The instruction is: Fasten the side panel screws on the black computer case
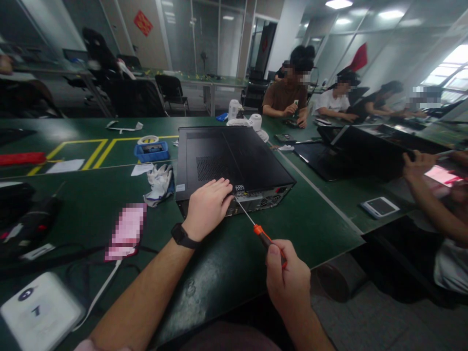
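A black desktop computer case [252,151] lies on its side on the green table, its back panel with ports and a fan grille facing me. My left hand [208,202], a black watch on its wrist, rests over the near edge of the case with fingers stretched out and holding nothing visible. Wrapped round the handle of an orange and black screwdriver [265,236], my right hand [288,273] is closed in front of the case. The thin shaft slants up and left, its tip at the case's back edge beside my left fingers. Exactly what the tip touches is too small to tell.
Left of the case are work gloves [160,183], a blue bin [151,152], a pink phone [127,229] on a white cable and a white box [42,312]. An electric screwdriver [36,217] lies far left. On the right, a co-worker's hands [420,168] are near another case [383,146].
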A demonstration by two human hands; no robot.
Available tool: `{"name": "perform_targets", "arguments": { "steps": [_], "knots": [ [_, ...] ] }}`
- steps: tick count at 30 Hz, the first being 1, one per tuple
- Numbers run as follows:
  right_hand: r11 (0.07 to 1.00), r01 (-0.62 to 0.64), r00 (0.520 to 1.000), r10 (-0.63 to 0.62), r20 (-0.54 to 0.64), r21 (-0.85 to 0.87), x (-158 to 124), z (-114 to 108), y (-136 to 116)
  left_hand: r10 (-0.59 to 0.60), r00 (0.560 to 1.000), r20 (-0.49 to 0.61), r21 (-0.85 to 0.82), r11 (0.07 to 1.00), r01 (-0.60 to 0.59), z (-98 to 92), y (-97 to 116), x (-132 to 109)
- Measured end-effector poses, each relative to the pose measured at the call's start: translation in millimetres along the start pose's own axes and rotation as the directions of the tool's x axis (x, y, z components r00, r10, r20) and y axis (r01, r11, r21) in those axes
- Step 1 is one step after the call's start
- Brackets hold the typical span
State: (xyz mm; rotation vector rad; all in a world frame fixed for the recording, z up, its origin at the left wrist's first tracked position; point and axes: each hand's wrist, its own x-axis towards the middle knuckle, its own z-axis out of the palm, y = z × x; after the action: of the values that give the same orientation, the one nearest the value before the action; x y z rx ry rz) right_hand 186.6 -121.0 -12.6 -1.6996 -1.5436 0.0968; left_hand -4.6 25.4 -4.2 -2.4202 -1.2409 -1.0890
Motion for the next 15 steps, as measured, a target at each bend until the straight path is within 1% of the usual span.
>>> {"name": "perform_targets", "arguments": {
  "steps": [5, 10, 12, 15],
  "knots": [
    [1.0, -0.001, 1.0, 0.001, 0.005, -0.007, -1, 1, 7, 0.001, 1.0, 0.003, 0.004, 1.0, -0.001, -0.3, 1, 0],
    [1.0, 0.03, 0.999, -0.03, 0.018, 0.01, 0, 1, 12, -0.001, 1.0, -0.009, -0.004, 1.0, 0.001, -0.8, 1, 0],
    [0.999, 0.034, 0.999, -0.035, 0.025, 0.022, -1, 2, 12, 0.001, 1.0, -0.002, -0.003, 1.0, -0.001, -1.1, 1, 0],
    [0.999, 0.041, 0.999, -0.041, -0.003, 0.011, -2, 2, 9, 0.005, 1.0, -0.004, 0.0, 1.0, -0.005, -1.2, 1, 0]
  ]
}}
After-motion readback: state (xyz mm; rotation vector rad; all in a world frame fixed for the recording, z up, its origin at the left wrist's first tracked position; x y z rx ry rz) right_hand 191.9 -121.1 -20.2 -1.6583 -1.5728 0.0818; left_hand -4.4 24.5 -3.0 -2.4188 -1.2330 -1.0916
